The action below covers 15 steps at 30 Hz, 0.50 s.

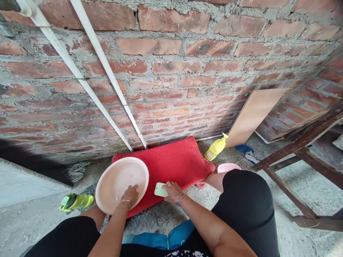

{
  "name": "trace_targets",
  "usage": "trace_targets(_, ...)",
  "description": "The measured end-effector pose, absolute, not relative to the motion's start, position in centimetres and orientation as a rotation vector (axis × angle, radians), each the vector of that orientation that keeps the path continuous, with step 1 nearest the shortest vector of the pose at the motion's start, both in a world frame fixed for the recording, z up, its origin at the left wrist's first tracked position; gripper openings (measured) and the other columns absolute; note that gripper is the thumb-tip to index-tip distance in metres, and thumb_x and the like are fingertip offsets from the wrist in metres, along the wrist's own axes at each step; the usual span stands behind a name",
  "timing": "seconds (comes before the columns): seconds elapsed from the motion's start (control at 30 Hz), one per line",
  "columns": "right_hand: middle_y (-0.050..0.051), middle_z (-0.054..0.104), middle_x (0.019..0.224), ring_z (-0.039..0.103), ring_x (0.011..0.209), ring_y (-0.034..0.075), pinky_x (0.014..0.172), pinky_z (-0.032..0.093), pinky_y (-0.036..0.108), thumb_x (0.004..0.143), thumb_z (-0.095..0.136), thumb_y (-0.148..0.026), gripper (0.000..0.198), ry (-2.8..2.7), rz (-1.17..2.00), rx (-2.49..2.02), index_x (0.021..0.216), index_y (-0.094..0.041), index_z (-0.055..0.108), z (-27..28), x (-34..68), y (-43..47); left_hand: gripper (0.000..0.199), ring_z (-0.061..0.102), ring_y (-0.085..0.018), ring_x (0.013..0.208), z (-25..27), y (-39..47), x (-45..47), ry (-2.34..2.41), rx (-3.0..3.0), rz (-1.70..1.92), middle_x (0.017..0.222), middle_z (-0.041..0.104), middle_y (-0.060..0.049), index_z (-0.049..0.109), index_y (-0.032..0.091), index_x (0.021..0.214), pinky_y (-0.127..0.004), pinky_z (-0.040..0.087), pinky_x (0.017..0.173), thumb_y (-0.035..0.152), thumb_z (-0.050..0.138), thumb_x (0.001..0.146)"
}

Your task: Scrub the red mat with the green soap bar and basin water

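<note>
My left hand [130, 193] reaches into a pale pink basin [107, 175], its fingers loosely apart near the bottom and holding nothing I can see. The basin rests on the left end of a red textured mat [171, 160]. My right hand [173, 191] grips a pale green flat block [160, 190] with rounded corners and a small hole, over the mat's near edge. The block's underside is hidden, so its exact kind does not show.
A yellow pump bottle [216, 147] stands beyond the mat's right end, and a yellow-green bottle [76, 202] lies left of the basin. Behind are a brick wall [166, 67] and white pipes [107, 67]. A wooden frame [292, 157] stands right; a pink container [228, 167] is partly hidden by my knee.
</note>
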State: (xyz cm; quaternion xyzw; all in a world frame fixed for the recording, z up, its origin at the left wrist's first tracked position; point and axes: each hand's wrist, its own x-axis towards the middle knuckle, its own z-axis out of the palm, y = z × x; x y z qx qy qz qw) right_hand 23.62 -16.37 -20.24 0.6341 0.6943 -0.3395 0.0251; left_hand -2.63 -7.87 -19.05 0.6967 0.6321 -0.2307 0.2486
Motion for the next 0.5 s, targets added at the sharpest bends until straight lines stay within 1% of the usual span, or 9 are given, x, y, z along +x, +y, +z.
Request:
trace_targets(0.1,0.002,0.068,0.146,0.063,0.135,0.030,0.117,0.043,0.042,0.079,0.087,-0.023,0.063,2.161,-0.998,1.984,0.139,-0.038,0.072,-20.1,25.2,-15.7,0.054,0.070,-0.027,0.137,-18.9,-8.6,-1.9,1.717,1.880,-0.661,0.153,0.067,-0.022,0.060,0.016,0.155,-0.037,0.052,0.114,0.014,0.041,0.104)
trace_targets(0.17,0.004,0.069,0.144,0.064,0.131,0.030,0.114,0.045,0.041,0.078,0.085,-0.017,0.064,2.122,-0.969,2.075,0.138,-0.036,0.073,-19.9,27.5,-15.3,0.056,0.067,-0.025,0.143,-18.8,-8.6,-1.5,1.702,1.895,-0.671,0.152,0.069,-0.021,0.060,0.015,0.154,-0.036,0.049,0.118,0.010,0.038,0.103)
trace_targets(0.23,0.004,0.071,0.141,0.066,0.127,0.029,0.109,0.046,0.037,0.074,0.086,-0.014,0.065,1.979,-0.973,2.289,0.135,-0.035,0.076,-19.6,30.5,-15.2,0.057,0.063,-0.025,0.148,-18.6,-8.4,-1.1,1.690,1.906,-0.671,0.150,0.071,-0.020,0.061,0.014,0.153,-0.036,0.047,0.121,0.007,0.040,0.100)
trace_targets(0.3,0.003,0.071,0.140,0.067,0.126,0.027,0.108,0.047,0.035,0.072,0.088,-0.014,0.066,1.752,-0.988,2.536,0.134,-0.035,0.077,-19.4,33.8,-15.7,0.059,0.062,-0.025,0.149,-18.5,-8.1,-0.9,1.687,1.914,-0.661,0.150,0.071,-0.020,0.062,0.013,0.152,-0.038,0.048,0.122,0.004,0.042,0.097)
trace_targets(0.33,0.004,0.071,0.141,0.068,0.125,0.028,0.108,0.048,0.036,0.073,0.088,-0.015,0.067,1.638,-0.986,2.623,0.136,-0.033,0.076,-19.2,35.5,-16.0,0.061,0.063,-0.026,0.148,-18.5,-8.0,-0.8,1.687,1.915,-0.655,0.150,0.071,-0.020,0.062,0.013,0.153,-0.039,0.048,0.122,0.003,0.042,0.096)
trace_targets(0.4,0.010,0.068,0.144,0.069,0.126,0.030,0.106,0.050,0.039,0.078,0.085,-0.018,0.067,1.374,-0.970,2.786,0.143,-0.028,0.072,-19.0,38.5,-16.9,0.064,0.062,-0.025,0.148,-18.5,-7.8,-0.6,1.683,1.921,-0.639,0.152,0.071,-0.020,0.061,0.013,0.154,-0.039,0.048,0.122,0.001,0.043,0.094)
trace_targets(0.47,0.017,0.067,0.146,0.070,0.126,0.034,0.102,0.053,0.042,0.083,0.082,-0.024,0.067,1.068,-0.956,2.948,0.148,-0.022,0.067,-18.7,40.8,-17.6,0.065,0.061,-0.024,0.150,-18.5,-7.7,-0.4,1.673,1.926,-0.611,0.154,0.070,-0.019,0.061,0.013,0.154,-0.038,0.047,0.124,0.000,0.044,0.093)
trace_targets(0.5,0.019,0.067,0.145,0.071,0.125,0.034,0.099,0.055,0.042,0.085,0.081,-0.027,0.066,0.935,-0.952,3.018,0.149,-0.020,0.065,-18.6,41.6,-17.9,0.064,0.061,-0.024,0.150,-18.5,-7.7,-0.3,1.670,1.925,-0.592,0.153,0.070,-0.018,0.062,0.014,0.153,-0.037,0.047,0.123,0.001,0.045,0.093)
